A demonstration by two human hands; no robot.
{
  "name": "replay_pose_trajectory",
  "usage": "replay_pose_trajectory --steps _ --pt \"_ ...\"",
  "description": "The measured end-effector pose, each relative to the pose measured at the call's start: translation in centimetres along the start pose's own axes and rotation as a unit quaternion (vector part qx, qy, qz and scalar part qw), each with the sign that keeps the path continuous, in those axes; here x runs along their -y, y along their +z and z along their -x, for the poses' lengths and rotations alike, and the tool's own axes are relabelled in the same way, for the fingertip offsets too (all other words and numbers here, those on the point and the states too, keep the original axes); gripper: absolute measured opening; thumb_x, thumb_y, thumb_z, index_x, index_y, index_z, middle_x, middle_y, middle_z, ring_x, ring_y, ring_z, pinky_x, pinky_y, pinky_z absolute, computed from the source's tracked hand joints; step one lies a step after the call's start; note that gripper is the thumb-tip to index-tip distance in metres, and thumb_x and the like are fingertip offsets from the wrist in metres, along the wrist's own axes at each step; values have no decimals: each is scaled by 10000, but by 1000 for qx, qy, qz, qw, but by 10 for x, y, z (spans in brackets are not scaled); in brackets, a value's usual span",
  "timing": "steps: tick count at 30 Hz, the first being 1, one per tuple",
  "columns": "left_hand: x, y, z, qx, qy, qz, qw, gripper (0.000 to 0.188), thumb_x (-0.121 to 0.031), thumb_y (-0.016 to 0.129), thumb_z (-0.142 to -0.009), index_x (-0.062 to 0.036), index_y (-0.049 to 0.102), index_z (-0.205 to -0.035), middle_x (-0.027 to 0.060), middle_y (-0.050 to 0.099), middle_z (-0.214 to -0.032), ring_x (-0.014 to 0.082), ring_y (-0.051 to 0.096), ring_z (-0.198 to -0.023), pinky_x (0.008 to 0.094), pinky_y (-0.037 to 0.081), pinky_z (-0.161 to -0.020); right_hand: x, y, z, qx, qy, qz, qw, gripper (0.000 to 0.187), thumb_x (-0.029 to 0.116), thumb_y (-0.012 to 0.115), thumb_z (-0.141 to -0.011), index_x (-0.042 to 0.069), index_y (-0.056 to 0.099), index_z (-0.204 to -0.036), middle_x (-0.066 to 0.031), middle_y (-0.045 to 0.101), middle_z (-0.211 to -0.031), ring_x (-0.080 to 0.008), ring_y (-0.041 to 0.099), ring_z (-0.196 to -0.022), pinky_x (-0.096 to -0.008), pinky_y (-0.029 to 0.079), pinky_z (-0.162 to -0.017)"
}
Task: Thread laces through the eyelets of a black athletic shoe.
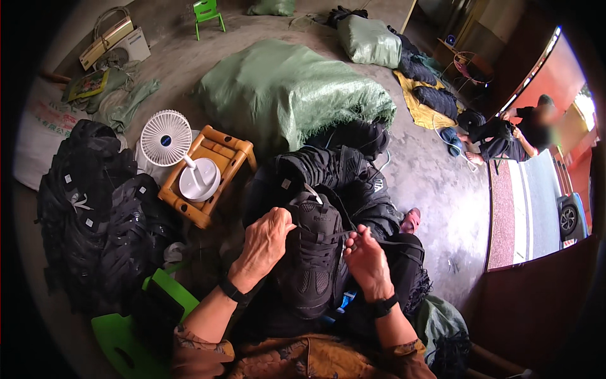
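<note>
Your shirt (297, 361) sits at six o'clock; above, the shoe (310, 256) lies between your left hand (260, 245), fingers pinched at its eleven o'clock, hold unclear, and right hand (369, 268), fingers gripping a lace (394, 242) at two.

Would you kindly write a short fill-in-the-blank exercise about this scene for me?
1. The right hand holds a black ____.
2. The black sneaker is on the right hand's ____ side.
3. The white fan stands on a bamboo ____.
4. The plastic chair near the picture's top edge is bright ____.

Missing words: shoelace; left; stool; green.
</note>
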State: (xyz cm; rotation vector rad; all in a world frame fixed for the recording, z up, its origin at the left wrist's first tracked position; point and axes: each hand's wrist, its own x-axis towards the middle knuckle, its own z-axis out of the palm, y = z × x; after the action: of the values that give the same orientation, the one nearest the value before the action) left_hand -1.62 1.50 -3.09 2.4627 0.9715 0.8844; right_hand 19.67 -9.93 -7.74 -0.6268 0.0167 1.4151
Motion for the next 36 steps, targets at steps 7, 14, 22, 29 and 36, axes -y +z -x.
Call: replay_pose_trajectory --steps 7,14,22,29,36 --pt "18 -9 17 -20 3 29 999 256 56 649 -803 -30 630 -1043 133 583 -833 343 613 -814 417 494 -688 73 -46 52 -36 -198 177 963 230 291 538 -1004 73 611 -1007 -128 654 -1117 -211 631 -956 -365 530 -837" --pt "66 -66 31 -54 -46 -192 979 132 -11 558 -828 -61 658 -899 104 548 -861 307 587 -863 406 469 -733 219 -211 123 -232 -296 -10 926 185 247 494 -1017 101 588 -1080 -107 636 -1240 -250 591 -1165 -396 485 -995" --pt "122 -119 65 -232 -334 561 721 188 -92 543 -955 -10 608 -1111 98 670 -1013 161 656 -889 272 523 -774 269 -326 160 -340 -320 -149 872 233 85 458 -1013 -20 646 -1103 -105 697 -1053 -196 671 -942 -275 577 -804" --pt "292 -254 196 -411 -226 689 553 302 -69 393 -1019 47 515 -1270 126 632 -1166 177 591 -877 257 489 -775 268 -327 175 -341 -332 16 880 161 138 562 -983 41 625 -1095 -67 684 -932 -87 568 -620 -177 465 -522" --pt "176 -192 152 -380 -335 377 775 395 -140 579 -970 -49 498 -1346 36 639 -1026 -26 369 -567 154 272 -458 130 -78 94 -237 -292 576 726 95 152 566 -981 68 609 -976 -18 658 -759 -32 461 -542 -196 354 -484"
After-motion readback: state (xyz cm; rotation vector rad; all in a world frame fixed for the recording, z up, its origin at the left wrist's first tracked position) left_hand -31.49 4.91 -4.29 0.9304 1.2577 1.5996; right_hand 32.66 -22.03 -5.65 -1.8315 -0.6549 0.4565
